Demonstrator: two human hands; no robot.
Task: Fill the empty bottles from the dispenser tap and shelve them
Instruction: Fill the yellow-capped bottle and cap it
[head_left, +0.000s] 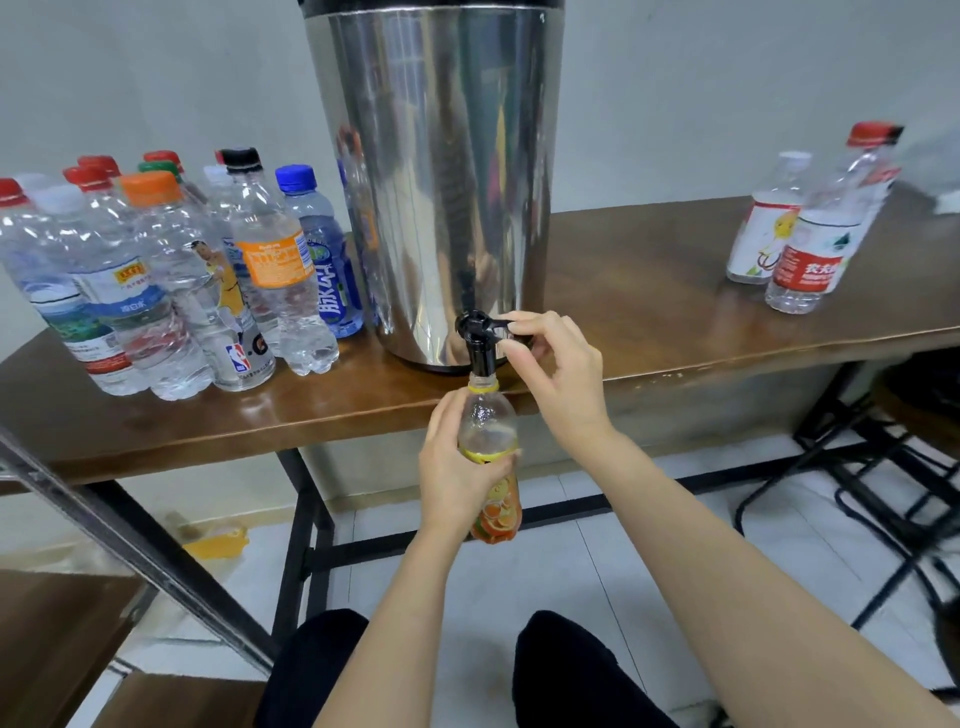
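Dark-clad knees (566, 670) sit lowest, bare forearms reaching up past them. The left grip (457, 467) wraps an uncapped orange-labelled bottle (489, 418), its mouth right under the black tap (478, 338) of the steel dispenser (441, 182); how full it is cannot be told. Just above, the right grip (556, 374) pinches the tap's lever. Left of both, capped clear bottles (171, 280) crowd the worktop (649, 291); two more bottles (800, 244) stand far right.

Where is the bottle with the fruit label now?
In the head view's centre, the left hand holds the bottle in front of the table edge, mouth under the black tap of the dispenser.
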